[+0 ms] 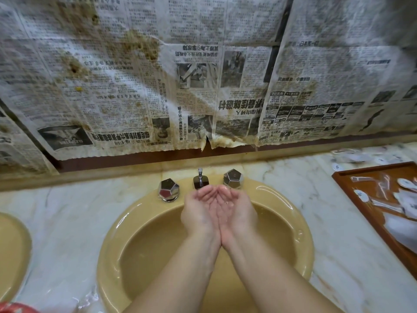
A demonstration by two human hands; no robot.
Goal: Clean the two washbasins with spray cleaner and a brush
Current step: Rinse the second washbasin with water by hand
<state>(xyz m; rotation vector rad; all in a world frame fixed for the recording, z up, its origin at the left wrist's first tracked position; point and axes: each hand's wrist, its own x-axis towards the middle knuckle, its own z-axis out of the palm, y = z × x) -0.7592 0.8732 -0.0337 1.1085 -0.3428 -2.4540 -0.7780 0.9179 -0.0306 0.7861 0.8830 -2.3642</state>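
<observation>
At the far left edge, part of a second mustard-yellow oval ceramic washbasin [11,251] is set in the white veined marble countertop [67,218]. At the near left corner a small piece of a red object [15,308] shows; I cannot tell what it is. The main mustard-yellow round ceramic washbasin [108,251] lies in the centre, its rim wet. On its far rim stand a faceted chrome left tap knob [168,188], a chrome centre spout [200,180] and a faceted chrome right tap knob [233,178]. My left hand [200,211] and my right hand [234,208] are cupped together, palms up, little-finger edges touching, fingers relaxed, gripping nothing, just near of the spout and above the bowl. Stained newspaper sheets [203,75] cover the wall behind. At the right, a brown wooden tray [352,175] holding white sachets rests on the countertop.
</observation>
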